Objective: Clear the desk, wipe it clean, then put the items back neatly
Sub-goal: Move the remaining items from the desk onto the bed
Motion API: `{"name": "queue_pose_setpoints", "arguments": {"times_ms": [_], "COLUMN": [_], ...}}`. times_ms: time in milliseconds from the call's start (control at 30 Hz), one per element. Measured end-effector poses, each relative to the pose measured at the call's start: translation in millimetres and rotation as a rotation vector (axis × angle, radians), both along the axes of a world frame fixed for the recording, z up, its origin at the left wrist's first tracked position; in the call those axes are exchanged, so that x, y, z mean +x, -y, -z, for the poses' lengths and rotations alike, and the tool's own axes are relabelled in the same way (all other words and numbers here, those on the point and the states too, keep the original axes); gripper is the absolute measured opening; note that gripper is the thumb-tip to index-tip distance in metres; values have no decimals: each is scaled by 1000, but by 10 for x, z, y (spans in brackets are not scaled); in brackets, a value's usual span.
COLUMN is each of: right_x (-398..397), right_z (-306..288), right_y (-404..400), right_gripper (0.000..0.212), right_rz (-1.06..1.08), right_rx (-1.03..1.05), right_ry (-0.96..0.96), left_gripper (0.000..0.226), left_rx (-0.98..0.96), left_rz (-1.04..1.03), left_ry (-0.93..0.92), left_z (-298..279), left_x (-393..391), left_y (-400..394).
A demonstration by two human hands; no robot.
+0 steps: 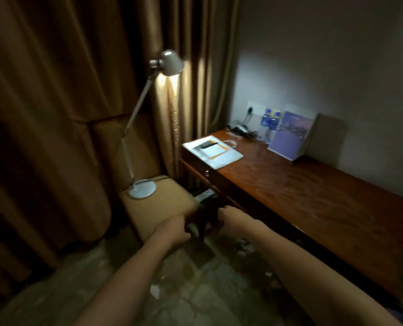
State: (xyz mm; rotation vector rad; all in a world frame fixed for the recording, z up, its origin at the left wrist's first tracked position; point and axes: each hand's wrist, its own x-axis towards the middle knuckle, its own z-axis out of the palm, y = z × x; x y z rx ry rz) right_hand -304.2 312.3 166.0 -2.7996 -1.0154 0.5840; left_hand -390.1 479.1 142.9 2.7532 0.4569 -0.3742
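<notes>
Fingers of the left hand (172,228) curl around the near corner of a stool (162,203), gripping the edge of its tan padded seat. Right hand (228,214) is fisted close by, fingers curled; it seems to hold the dark frame at the stool's right side, but blur and shadow hide what exactly it grips. Both forearms reach in from the bottom of the view. Floor (101,278) below is pale tile with a few small white scraps near the stool's legs.

On the stool's far end stands a desk lamp (148,128), round metal base on the cushion, thin arm leaning up to a white shade that is lit and aimed at the brown curtain (54,90) behind it.

Desk (301,184) runs along the right, dark polished wood, against a grey wall (325,55). Its near stretch is bare. At its far left corner lies a flat white paper bag (215,151) with a small dark thing on top. Behind it, by the wall, a tangle of cable (241,130) is plugged into a socket (254,109). Just right of that stand blue-labelled bottles (270,123), blurred, and a purple booklet (290,135) propped upright in a holder.
</notes>
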Motion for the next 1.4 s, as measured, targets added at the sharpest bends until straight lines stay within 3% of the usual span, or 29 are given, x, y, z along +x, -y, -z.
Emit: {"name": "queue_pose_setpoints", "arguments": {"times_ms": [233, 433, 767, 967, 1133, 1267, 1400], "right_x": [941, 1461, 2425, 3403, 4164, 4593, 5045], "right_z": [-15, 58, 462, 603, 569, 647, 766], "right_y": [344, 580, 1186, 1612, 1855, 1909, 1941], "right_gripper": [29, 53, 41, 32, 26, 15, 11], "right_rz": [270, 516, 717, 806, 850, 885, 997], "right_rx": [-1, 33, 6, 49, 71, 82, 174], "right_ry": [24, -29, -47, -67, -52, -93, -103], "left_gripper": [32, 36, 34, 45, 34, 36, 21], "left_rx": [36, 65, 51, 89, 27, -32, -147], "left_rz": [261, 420, 665, 694, 659, 623, 567], "left_ry": [5, -3, -115, -81, 4, -55, -78], "left_z": [-67, -105, 283, 302, 215, 332, 514], "left_x": [1367, 2341, 3604, 4672, 5439, 5887, 6386], "left_y": [-5, 12, 705, 1126, 1371, 1429, 1438]}}
